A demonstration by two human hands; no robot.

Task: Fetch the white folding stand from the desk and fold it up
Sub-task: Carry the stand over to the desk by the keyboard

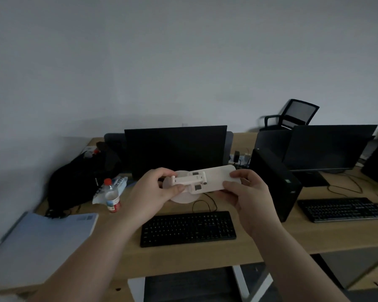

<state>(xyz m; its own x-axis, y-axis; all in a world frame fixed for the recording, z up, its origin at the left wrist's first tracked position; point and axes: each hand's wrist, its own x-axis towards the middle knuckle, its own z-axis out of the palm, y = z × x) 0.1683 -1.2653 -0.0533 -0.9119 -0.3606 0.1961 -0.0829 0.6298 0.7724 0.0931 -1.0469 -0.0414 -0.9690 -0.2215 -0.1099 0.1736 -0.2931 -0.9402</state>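
The white folding stand is held in the air above the wooden desk, in front of the middle monitor. It has a round base at the left, a hinged arm across the middle and a flat rounded plate reaching right. My left hand grips the round base and arm end, thumb on top. My right hand pinches the right end of the plate between thumb and fingers. The plate lies almost level, close over the arm.
A black keyboard lies below the hands. A dark monitor stands behind them, and a black PC case to the right. A red-capped bottle, a wipes pack, a black bag and a grey laptop sit at the left.
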